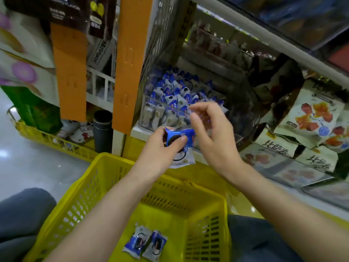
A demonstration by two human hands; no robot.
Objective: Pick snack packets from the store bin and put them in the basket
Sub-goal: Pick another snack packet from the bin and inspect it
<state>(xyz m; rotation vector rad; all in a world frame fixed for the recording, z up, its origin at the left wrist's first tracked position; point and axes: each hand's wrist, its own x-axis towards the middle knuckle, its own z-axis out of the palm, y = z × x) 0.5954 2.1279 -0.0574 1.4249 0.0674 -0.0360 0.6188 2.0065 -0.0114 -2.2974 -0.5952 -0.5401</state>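
Head view: left hand (162, 146) pinches blue-and-white foil snack packets (180, 146) directly above the yellow plastic mesh basket (105, 167); right hand (209, 133), fingers loosely spread and empty, hovers nearer the clear bin (151, 110).

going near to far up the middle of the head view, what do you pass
two snack packets on the basket floor → yellow basket far rim → left hand holding a blue snack packet → clear store bin heaped with blue packets
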